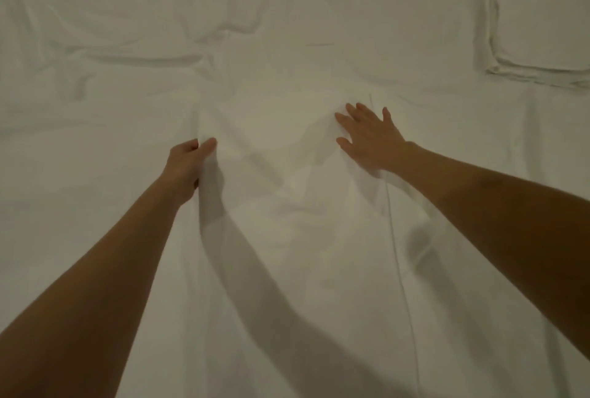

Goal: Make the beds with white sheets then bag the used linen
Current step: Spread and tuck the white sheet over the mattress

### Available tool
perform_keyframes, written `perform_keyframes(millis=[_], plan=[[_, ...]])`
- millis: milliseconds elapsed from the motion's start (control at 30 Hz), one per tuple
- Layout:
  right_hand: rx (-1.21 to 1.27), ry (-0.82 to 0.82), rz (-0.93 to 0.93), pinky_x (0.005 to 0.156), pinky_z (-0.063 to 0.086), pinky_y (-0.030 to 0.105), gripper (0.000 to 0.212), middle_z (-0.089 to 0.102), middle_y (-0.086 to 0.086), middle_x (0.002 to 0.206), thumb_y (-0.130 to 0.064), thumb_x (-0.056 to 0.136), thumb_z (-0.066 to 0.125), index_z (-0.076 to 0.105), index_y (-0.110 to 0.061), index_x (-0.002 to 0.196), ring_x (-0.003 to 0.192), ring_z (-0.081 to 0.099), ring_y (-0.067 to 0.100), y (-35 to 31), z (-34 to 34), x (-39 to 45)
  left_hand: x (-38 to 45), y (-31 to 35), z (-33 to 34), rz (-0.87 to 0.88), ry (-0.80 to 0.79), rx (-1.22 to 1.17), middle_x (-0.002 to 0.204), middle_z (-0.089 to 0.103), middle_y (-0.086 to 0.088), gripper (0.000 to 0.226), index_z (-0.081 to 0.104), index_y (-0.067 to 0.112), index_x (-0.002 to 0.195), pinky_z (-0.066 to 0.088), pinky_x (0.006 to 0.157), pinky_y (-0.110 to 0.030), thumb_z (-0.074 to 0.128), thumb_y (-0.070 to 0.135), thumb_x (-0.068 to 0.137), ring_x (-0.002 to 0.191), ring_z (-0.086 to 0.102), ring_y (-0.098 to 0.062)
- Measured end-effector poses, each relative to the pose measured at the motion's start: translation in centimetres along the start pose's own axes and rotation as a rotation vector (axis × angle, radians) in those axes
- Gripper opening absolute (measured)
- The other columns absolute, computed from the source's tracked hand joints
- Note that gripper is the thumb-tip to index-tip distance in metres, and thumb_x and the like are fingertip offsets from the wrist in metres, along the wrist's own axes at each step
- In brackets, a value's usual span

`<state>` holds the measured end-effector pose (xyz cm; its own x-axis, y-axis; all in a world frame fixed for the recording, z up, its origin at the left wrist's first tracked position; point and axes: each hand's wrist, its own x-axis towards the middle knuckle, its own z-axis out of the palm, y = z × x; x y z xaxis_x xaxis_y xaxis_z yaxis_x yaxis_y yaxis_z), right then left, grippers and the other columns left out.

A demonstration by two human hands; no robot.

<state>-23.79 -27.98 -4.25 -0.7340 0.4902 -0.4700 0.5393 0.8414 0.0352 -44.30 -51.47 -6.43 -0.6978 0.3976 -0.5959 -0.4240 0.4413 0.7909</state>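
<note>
Both hands on the white sheet [287, 222]
Left hand [186, 163] pinches a raised fold; right hand [370, 137] presses flat, fingers spread

Rumpled white sheet [287, 206] across bed

The sheet [287, 254] is plain white with no print, looking slightly greenish-grey in the dim light. Grey shadows of the arms fall across it. The pillow [542, 14] at the upper right is the same plain white, its edge seams showing a faint grey-green. The creased bedding [127, 30] behind is white too.
</note>
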Motion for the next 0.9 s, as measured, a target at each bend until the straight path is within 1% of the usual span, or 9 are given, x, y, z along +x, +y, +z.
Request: perform_keyframes(millis=[67,133,300,467,600,667,733,833,900], plan=[[0.02,0.023,0.001,0.118,0.0,0.049,0.056,-0.001,0.002,0.162,-0.041,0.104,0.022,0.006,-0.022,0.154,0.149,-0.002,0.018,0.6,-0.6,1.2,0.7,0.7,-0.2,0.024,-0.023,-0.013,0.047,0.057,0.006,0.02,0.058,0.01,0.079,0.047,0.042,-0.021,0.057,0.018,0.097,0.041,0.053,-0.011],[0.052,0.059,0.006,0.118,0.001,0.051,0.056,-0.002,0.001,0.162,-0.041,0.104,0.022,0.005,-0.022,0.154,0.149,-0.002,0.019,0.9,-0.7,2.1,1.2,0.7,-0.5,0.024,-0.039,-0.047,0.051,0.061,0.005,0.015,0.062,0.011,0.084,0.047,0.041,-0.021,0.057,0.019,0.097,0.043,0.055,-0.012],[0.152,0.034,0.054,0.116,0.007,0.059,0.057,-0.005,-0.001,0.162,-0.042,0.103,0.022,0.005,-0.024,0.154,0.149,-0.005,0.02,0.9,1.0,2.8,2.8,1.0,-0.1,-0.111,-0.068,-0.114,0.058,0.066,0.006,0.01,0.066,0.016,0.087,0.049,0.046,-0.021,0.067,0.025,0.089,0.049,0.061,-0.01],[0.334,0.08,0.093,0.116,0.008,0.059,0.057,-0.006,-0.003,0.162,-0.044,0.103,0.024,0.007,-0.027,0.154,0.149,-0.007,0.021,1.1,2.0,3.8,4.5,2.4,0.7,0.041,0.012,-0.092,0.063,0.066,0.003,0.007,0.067,0.014,0.085,0.053,0.052,-0.025,0.064,0.012,0.091,0.054,0.062,-0.011],[0.512,0.115,0.132,0.116,0.005,0.055,0.062,-0.005,-0.002,0.162,-0.045,0.101,0.035,0.009,-0.026,0.154,0.149,-0.005,0.022,1.5,2.5,3.7,3.5,-0.2,0.2,-0.093,-0.011,-0.153,0.063,0.069,0.003,0.007,0.066,0.015,0.084,0.057,0.053,-0.029,0.066,0.017,0.09,0.057,0.067,-0.014],[0.656,0.183,0.173,0.117,0.01,0.05,0.069,0.002,0.001,0.162,-0.044,0.098,0.047,0.013,-0.024,0.154,0.149,0.003,0.02,1.7,3.1,3.0,2.7,-1.0,-0.1,-0.172,-0.055,-0.15,0.07,0.072,0.005,0.008,0.068,0.016,0.087,0.056,0.056,-0.025,0.07,0.024,0.086,0.065,0.07,-0.013],[0.765,0.254,0.228,0.118,0.018,0.041,0.077,0.015,0.003,0.161,-0.042,0.092,0.059,0.018,-0.021,0.153,0.147,0.016,0.019,1.9,3.8,1.9,1.7,-1.7,-0.4,-0.231,-0.098,-0.113,0.075,0.074,0.004,0.014,0.07,0.015,0.094,0.055,0.055,-0.022,0.072,0.025,0.085,0.068,0.07,-0.013],[0.944,0.308,0.304,0.112,0.03,0.031,0.08,0.04,0.003,0.148,-0.033,0.084,0.073,0.029,-0.015,0.149,0.135,0.039,0.019,1.7,4.1,-0.3,-0.5,-3.2,-0.9,-0.286,-0.111,-0.079,0.068,0.073,0.001,0.012,0.067,0.009,0.093,0.053,0.048,-0.022,0.069,0.02,0.087,0.057,0.069,-0.013],[1.144,0.344,0.392,0.101,0.038,0.021,0.069,0.053,-0.001,0.129,-0.021,0.081,0.076,0.042,-0.011,0.14,0.118,0.052,0.016,1.1,4.1,-2.2,-2.2,-4.0,-1.1,-0.303,-0.103,-0.08,0.058,0.069,0.001,0.01,0.064,0.006,0.09,0.05,0.043,-0.02,0.067,0.016,0.089,0.047,0.064,-0.011]])
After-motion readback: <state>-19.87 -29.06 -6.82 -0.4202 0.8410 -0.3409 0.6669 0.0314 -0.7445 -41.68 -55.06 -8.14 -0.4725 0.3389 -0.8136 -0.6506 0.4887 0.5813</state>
